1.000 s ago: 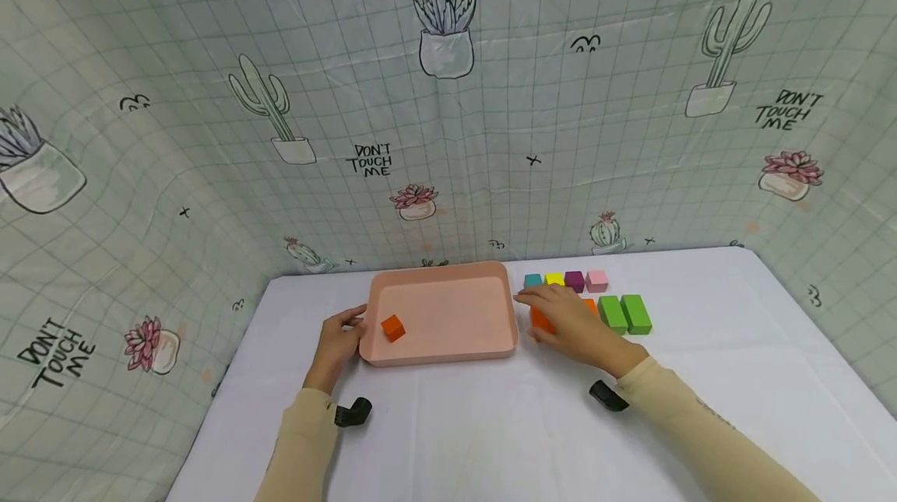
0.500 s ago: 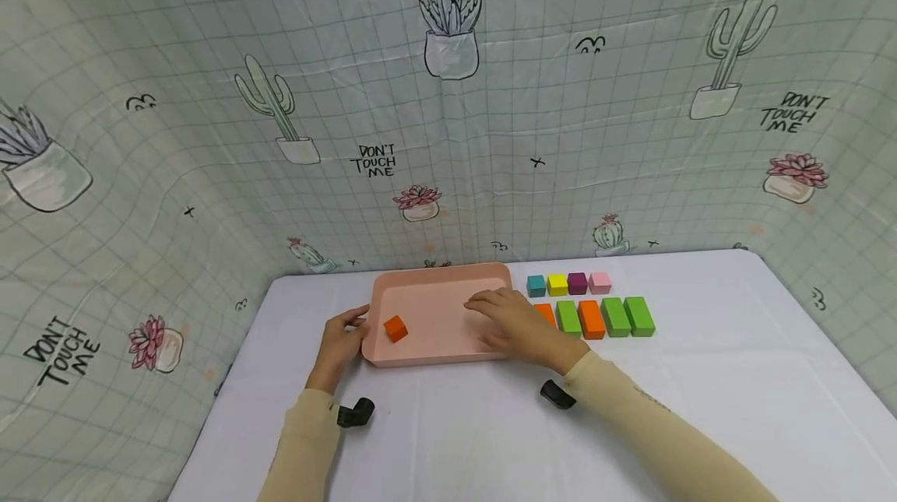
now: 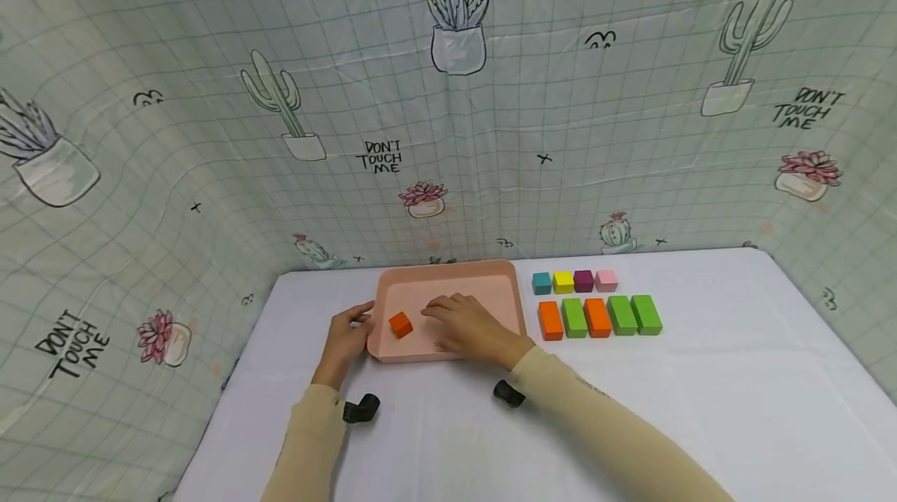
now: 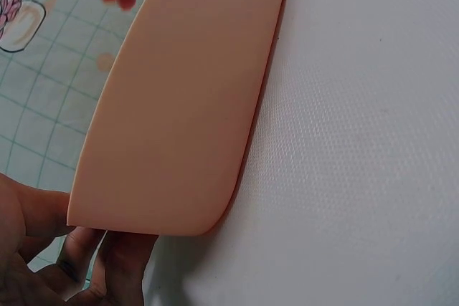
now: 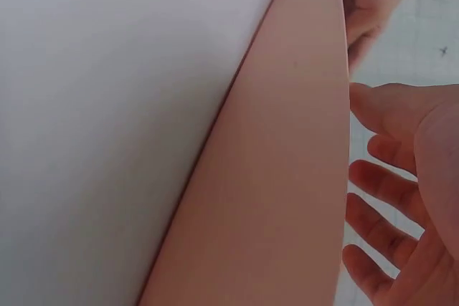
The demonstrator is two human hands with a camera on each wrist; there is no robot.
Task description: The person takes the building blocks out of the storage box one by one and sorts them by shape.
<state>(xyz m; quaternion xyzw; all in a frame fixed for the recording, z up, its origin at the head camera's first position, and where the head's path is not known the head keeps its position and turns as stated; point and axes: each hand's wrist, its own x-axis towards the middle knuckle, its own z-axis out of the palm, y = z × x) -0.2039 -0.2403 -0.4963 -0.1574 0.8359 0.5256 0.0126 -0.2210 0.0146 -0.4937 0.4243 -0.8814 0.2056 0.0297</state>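
A shallow pink tray (image 3: 462,284) lies on the table, with one small orange cube (image 3: 401,324) tilted slightly in its left part. My left hand (image 3: 348,338) grips the tray's left wall; in the left wrist view its thumb (image 4: 43,211) lies over the rim and the other fingers sit outside below. Over the tray's middle hovers my right hand (image 3: 476,331), its fingertips just right of the cube. In the right wrist view its fingers (image 5: 384,184) are spread and loosely bent along the top of the front wall, and nothing shows between them.
Right of the tray stands a row of oblong blocks, orange (image 3: 550,321) and green (image 3: 622,315). Behind them are small cubes in teal (image 3: 542,282), yellow (image 3: 564,282), purple (image 3: 584,280) and pink (image 3: 606,280). A patterned cloth (image 3: 490,136) hangs behind the white table (image 3: 448,440).
My right hand has moved left from above the oblong blocks, across the tray's right rim, to beside the orange cube. The left hand has stayed at the tray's left side.
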